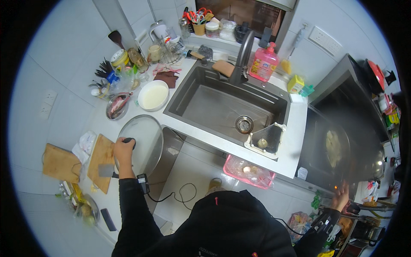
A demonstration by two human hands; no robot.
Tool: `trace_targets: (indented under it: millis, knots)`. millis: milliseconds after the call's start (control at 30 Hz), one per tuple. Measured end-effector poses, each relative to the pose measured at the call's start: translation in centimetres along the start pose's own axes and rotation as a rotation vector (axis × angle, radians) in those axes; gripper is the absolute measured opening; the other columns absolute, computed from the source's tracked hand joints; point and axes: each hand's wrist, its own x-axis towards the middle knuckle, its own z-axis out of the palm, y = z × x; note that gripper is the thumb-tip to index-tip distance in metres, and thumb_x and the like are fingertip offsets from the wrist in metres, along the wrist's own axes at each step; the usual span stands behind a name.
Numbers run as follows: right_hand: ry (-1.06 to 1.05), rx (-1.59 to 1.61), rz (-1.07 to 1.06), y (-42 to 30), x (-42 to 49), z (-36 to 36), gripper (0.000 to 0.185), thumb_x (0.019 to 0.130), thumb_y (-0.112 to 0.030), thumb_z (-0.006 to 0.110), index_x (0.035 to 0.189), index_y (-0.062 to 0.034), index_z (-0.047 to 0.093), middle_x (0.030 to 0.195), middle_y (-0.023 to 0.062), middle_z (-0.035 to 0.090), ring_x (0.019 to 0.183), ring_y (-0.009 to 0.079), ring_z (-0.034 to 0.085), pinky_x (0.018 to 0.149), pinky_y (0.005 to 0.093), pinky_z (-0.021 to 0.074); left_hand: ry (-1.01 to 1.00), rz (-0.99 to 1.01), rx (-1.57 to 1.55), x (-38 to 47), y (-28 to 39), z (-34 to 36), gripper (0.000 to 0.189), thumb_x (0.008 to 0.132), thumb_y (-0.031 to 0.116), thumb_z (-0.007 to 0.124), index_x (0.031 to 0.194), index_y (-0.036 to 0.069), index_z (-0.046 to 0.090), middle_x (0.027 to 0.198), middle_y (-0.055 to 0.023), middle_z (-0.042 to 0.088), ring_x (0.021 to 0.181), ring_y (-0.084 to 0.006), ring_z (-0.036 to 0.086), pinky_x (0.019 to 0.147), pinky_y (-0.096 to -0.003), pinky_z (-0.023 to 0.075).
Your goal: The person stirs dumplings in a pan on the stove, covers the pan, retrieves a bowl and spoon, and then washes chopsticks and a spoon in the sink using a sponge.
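Note:
My left hand (124,152) grips the black knob (129,141) of a round glass pot lid (147,135) with a metal rim. The lid is at the front edge of the left counter, partly over the floor side. Just below that hand, a cleaver (106,170) rests on a wooden cutting board (99,162). My right hand (341,197) reaches to the front edge of the dark stove (318,160), fingers extended beside a small orange light (336,187). Behind it, pale food (333,148) lies in a pan, blurred by haze.
A grey sink (218,99) with a corner strainer (268,141) is ahead. Left of it stand a white bowl (154,95) of pale liquid and a metal bowl (117,107) holding what looks like raw meat or fish. A pink bin (229,167) sits below the counter.

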Motion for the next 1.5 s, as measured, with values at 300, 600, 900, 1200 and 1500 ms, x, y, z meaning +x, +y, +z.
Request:
trace_targets:
  millis: [300,600,900,1200,1500]
  knots:
    - [-0.068,0.148,0.204,-3.5,-1.8,-5.1,0.020,0.099,-0.020,0.050,0.106,-0.0020,0.054,0.090,0.0047,0.064,0.051,0.0013,0.036,0.041,0.0148,0.0273,-0.018,0.446,-0.304,-8.3,19.1,-3.9,0.025,0.072,0.021,0.080,0.087,0.004,0.068,0.082,-0.0047,0.067,0.076,-0.0144,0.062,0.073,-0.0284,0.0495]
    - [-0.159,0.220,0.247,-11.1,-2.8,-14.7,0.019,0.099,-0.019,0.048,0.110,-0.0027,0.052,0.090,0.0079,0.062,0.053,0.0031,0.039,0.043,0.0164,0.0311,-0.370,0.790,-0.662,-27.3,45.2,1.0,0.036,0.074,0.023,0.081,0.098,0.000,0.068,0.085,-0.0068,0.066,0.071,-0.0124,0.062,0.061,-0.0250,0.0518]
    - [-0.137,0.321,0.190,-13.7,-4.9,-20.9,0.030,0.099,-0.018,0.050,0.123,0.0000,0.052,0.085,0.0057,0.058,0.053,0.0022,0.036,0.043,0.0156,0.0289,-0.591,1.170,-0.556,-46.7,64.7,9.1,0.038,0.068,0.028,0.082,0.091,0.000,0.071,0.081,-0.0140,0.070,0.070,-0.0210,0.068,0.068,-0.0320,0.0522]
    - [0.055,0.249,0.218,-14.7,-4.8,-22.1,0.022,0.098,-0.018,0.050,0.115,-0.0034,0.053,0.083,0.0066,0.059,0.050,0.0029,0.037,0.043,0.0157,0.0299,-0.750,1.187,-0.275,-58.0,73.0,20.5,0.042,0.063,0.030,0.083,0.094,0.004,0.071,0.090,-0.0166,0.070,0.085,-0.0304,0.068,0.078,-0.0376,0.0515]
    - [0.091,0.218,0.210,-16.1,-1.6,-22.6,0.023,0.099,-0.019,0.050,0.116,-0.0029,0.052,0.083,0.0059,0.058,0.050,0.0021,0.036,0.044,0.0156,0.0295,-0.827,1.205,-0.086,-59.3,73.0,27.4,0.039,0.066,0.025,0.081,0.098,0.007,0.070,0.095,-0.0149,0.070,0.090,-0.0302,0.067,0.079,-0.0384,0.0518]
